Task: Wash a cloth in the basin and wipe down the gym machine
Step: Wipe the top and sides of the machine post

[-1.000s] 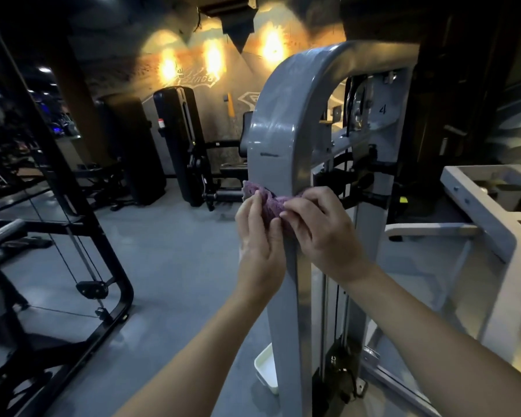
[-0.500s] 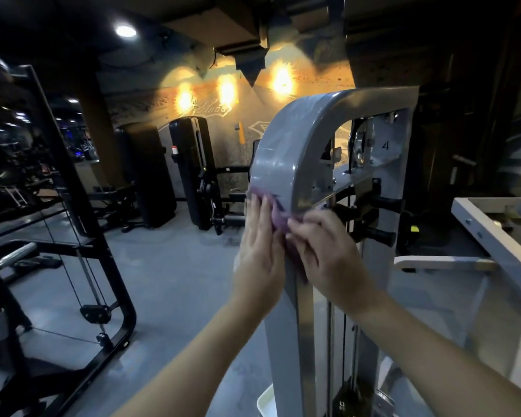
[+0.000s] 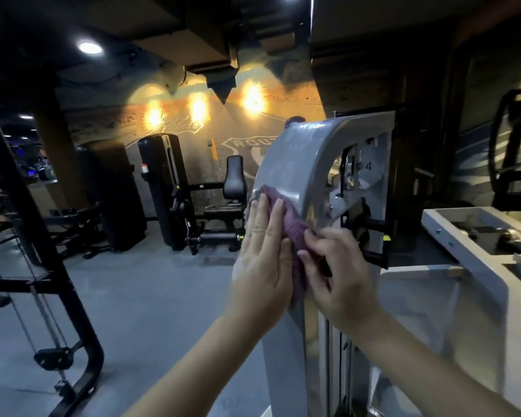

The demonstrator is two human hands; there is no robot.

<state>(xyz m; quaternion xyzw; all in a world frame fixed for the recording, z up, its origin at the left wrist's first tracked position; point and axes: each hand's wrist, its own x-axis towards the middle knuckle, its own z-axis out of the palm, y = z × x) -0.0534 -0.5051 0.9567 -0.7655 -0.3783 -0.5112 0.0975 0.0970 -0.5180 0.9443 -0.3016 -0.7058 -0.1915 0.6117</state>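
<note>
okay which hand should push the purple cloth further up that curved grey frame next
Probably the left hand: it lies flat with straight fingers on the purple cloth against the grey frame. The right hand only grips the cloth's lower edge.

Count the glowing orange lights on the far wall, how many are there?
3. All on the far wall in a row: left light, middle light, right light. More may be hidden behind the gym machine.

- Dim room; three warm wall lamps (image 3: 197, 108) glow and flare on the far wall.
- A white ceiling spot (image 3: 90, 47) glares at upper left.
- Corners fall black; straight frames bow near the edges.
- Slight motion blur throughout.
</note>
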